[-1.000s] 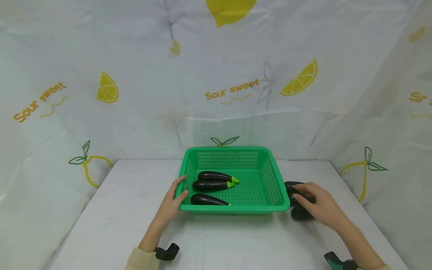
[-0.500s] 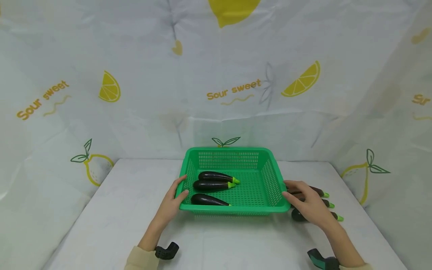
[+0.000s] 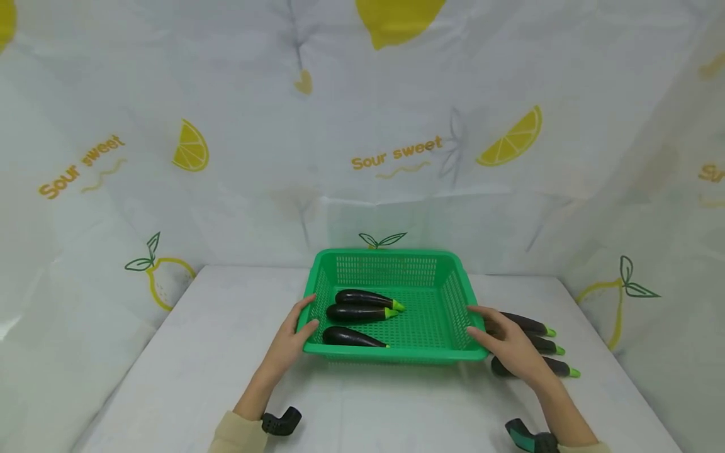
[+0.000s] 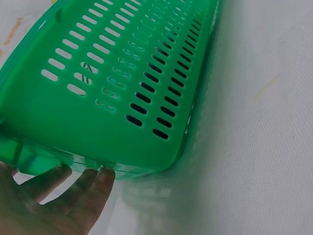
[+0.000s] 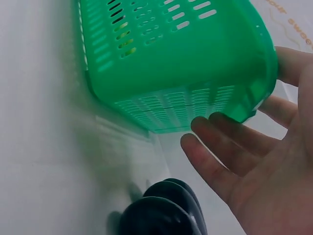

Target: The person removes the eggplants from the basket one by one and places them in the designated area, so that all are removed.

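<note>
Your right grip [image 3: 506, 346] has moved from the three outer eggplants [image 3: 529, 323] to the right rim of the green perforated basket [image 3: 396, 355]. On the white worktop [image 3: 362, 409] sits that basket, with your left grip [image 3: 287, 336] holding its left rim and your right grip holding the right one, thumbs over the edge. Three inner eggplants [image 3: 358, 313] lie inside, toward the left; the outer eggplants lie just right of it.
</note>
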